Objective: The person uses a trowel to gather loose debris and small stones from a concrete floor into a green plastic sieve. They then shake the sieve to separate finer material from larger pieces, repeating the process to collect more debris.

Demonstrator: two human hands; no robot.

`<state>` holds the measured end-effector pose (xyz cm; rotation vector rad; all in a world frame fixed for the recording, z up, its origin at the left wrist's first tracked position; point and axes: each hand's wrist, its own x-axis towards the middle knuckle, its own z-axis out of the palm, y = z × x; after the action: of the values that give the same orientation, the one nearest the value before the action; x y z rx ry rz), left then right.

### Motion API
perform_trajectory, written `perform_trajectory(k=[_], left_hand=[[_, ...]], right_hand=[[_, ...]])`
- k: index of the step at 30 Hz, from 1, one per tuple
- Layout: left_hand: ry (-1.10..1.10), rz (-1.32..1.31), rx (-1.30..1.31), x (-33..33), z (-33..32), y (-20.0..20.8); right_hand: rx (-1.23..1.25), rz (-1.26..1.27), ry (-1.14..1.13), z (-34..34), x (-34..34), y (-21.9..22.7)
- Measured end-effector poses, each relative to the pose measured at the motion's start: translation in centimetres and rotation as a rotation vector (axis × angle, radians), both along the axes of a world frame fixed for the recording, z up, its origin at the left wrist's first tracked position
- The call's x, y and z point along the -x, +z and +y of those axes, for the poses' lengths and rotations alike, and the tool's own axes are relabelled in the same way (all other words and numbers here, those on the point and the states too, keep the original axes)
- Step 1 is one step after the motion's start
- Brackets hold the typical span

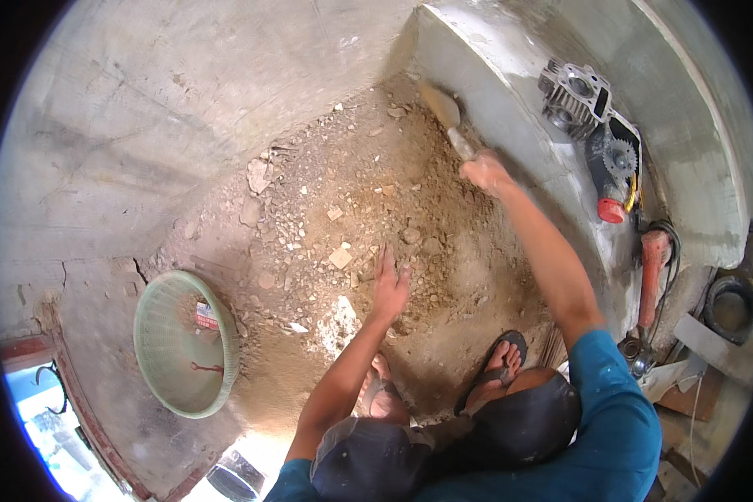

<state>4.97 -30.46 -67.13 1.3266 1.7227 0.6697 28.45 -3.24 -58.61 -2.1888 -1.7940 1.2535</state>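
Trowel by the ledge, right grip closed round its handle

In the head view, a pale green basket sits on the left, near the foot of the wall. Inside it are a small red and white box, toward the right side, and, lower down, a thin reddish tool. Most of the basket's inner wall shows.

The right grip, slightly blurred, is reached far forward with its fingers wrapped about the trowel's handle. The blade points away from the person, at the far end of the dirt, just beside the ledge; blur hides whether its edge touches the dirt. The left grip holds nothing: its fingers point forward, the thumb apart from them, over the stony dirt in front of the left foot. Whether it touches the ground cannot be told. A pale chip lies to its left.

On the ledge at right lie an engine part, a toothed gear and a red power tool with a dark cord.
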Motion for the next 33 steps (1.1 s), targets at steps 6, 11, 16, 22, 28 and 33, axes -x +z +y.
perform_trajectory(k=[6,11,16,22,28,33], left_hand=[[0.014,0.062,-0.015,-0.2,0.3,-0.4],[0.105,-0.040,-0.071,-0.4,1.3,-0.5],[0.122,-0.026,-0.062,0.2,0.2,-0.5],[0.066,0.005,-0.040,-0.2,0.3,-1.0],[0.018,0.079,-0.115,-1.0,-0.3,-0.8],[-0.043,0.082,-0.134,-1.0,-1.3,-0.1]], right_hand=[[0.033,-0.168,0.054,-4.0,1.5,-1.6],[0.063,-0.236,0.365,-11.1,-0.9,-1.7],[-0.167,-0.086,-0.131,-16.0,-5.9,-2.0],[0.054,-0.231,0.092,-24.7,-7.4,-2.3],[-0.215,-0.229,-0.165,-25.8,-8.9,-1.4],[0.051,-0.190,0.006,-29.8,-6.7,-1.9]])
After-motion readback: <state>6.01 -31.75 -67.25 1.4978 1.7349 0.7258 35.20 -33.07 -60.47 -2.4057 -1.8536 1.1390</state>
